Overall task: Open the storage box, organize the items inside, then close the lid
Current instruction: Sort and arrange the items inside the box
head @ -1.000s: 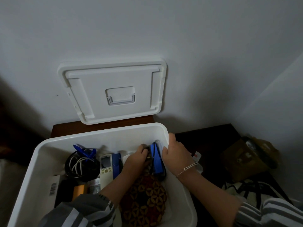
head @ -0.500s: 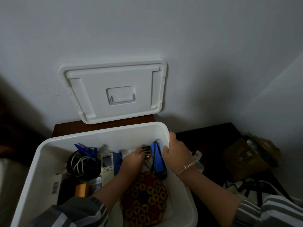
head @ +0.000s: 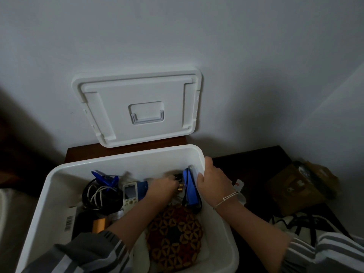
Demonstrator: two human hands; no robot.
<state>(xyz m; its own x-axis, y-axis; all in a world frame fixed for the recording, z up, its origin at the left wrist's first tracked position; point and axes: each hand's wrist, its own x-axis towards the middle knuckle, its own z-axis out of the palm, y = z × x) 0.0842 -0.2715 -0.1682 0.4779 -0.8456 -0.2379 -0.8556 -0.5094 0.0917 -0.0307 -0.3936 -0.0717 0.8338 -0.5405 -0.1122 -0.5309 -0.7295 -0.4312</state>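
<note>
Against a plain white wall, one white plastic lid (head: 137,109) leans upright behind one open white plastic storage box (head: 59,184) on dark wood. Inside lie one coil of black and white cables (head: 100,196), one white remote control (head: 130,196) and one patterned round pouch (head: 175,237). Two hands reach in: the left hand (head: 163,187) is closed on small gold-tipped plugs (head: 180,187); the right hand (head: 214,184) grips a flat blue object (head: 188,190) against the box's far right corner.
</note>
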